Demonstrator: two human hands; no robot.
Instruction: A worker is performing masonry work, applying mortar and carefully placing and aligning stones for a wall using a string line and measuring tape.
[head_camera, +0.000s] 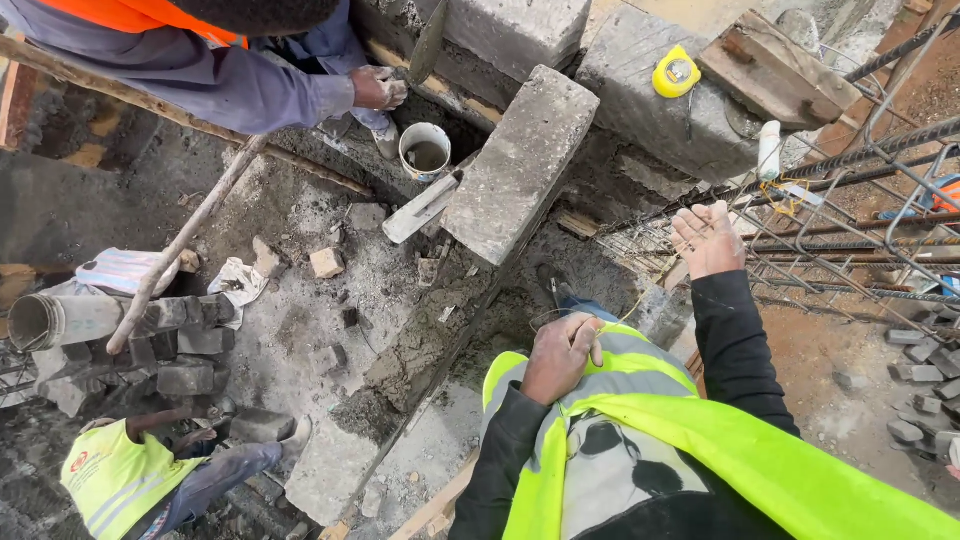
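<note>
My left hand (562, 355) rests on my knee against my yellow vest, its fingers curled with nothing in them. My right hand (707, 238) is raised with the palm open and fingers spread, beside the steel rebar cage (850, 210). A large grey concrete block (520, 160) lies tilted in front of me, above the wet mortar bed (430, 330). Neither hand touches the block.
A co-worker in an orange vest holds a trowel (428, 45) at the top, near a white mortar bucket (425, 150). Another person (150, 470) in a yellow vest crouches at the lower left. A yellow tape measure (677, 72) and wooden float (775, 65) lie on blocks.
</note>
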